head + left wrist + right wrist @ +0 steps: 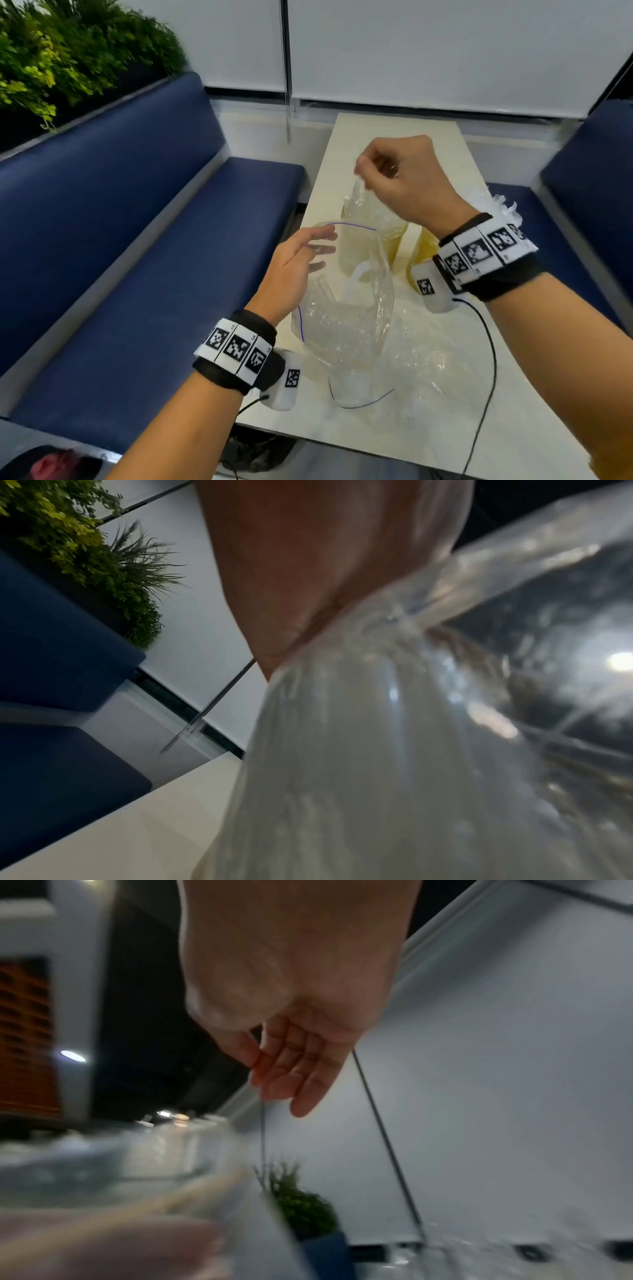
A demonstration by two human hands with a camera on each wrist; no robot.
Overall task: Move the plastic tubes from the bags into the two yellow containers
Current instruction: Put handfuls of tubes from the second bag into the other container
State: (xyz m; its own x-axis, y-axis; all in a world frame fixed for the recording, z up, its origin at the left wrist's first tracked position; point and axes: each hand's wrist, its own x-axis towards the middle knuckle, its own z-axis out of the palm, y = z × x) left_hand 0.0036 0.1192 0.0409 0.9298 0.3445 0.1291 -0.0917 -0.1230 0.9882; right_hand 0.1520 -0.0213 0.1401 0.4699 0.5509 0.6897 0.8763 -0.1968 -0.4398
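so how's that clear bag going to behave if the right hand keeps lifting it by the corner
Probably floppy: the clear bag sags and creases below the right hand pinching it. Likely light, since a fingertip pinch holds it. The film looks glossy, so perhaps slippery.

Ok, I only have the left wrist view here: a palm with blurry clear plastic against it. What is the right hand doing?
Observer: The right hand pinches the clear bag by a top corner, holding it up above the table.
Operator: Where are the containers?
Observer: Both yellow containers stand just behind the bag, partly hidden by it and the right wrist.
Operator: Any tubes inside the bag?
Observer: A white tube shows through the plastic; I cannot tell how many there are.
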